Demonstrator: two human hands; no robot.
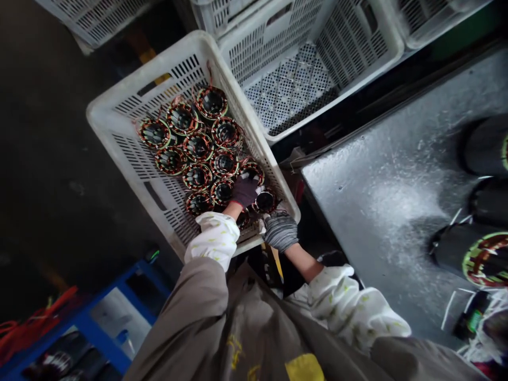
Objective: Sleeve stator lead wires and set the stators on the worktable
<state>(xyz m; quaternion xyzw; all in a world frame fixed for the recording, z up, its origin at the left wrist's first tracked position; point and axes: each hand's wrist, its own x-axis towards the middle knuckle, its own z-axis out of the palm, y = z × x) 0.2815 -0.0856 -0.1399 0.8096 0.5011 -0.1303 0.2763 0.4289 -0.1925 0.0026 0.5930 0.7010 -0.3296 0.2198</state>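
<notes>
Crate [130, 159], white slatted plastic, sits left of a grey metal bench [377, 201] and holds copper-wound stators [198, 145] in rows. Left hand [244, 190], dark-gloved, lies fingers-bent over the near-right ones, grip not discernible. Right hand [281, 231], grey-gloved, is clenched on the crate's near rim.

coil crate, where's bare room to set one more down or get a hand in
The coil crate is crowded: stators packed side by side, tightest at the near corner by the left hand and right hand. Bare room: the empty crate behind it, and the grey bench between that corner and the black cylinders.
</notes>
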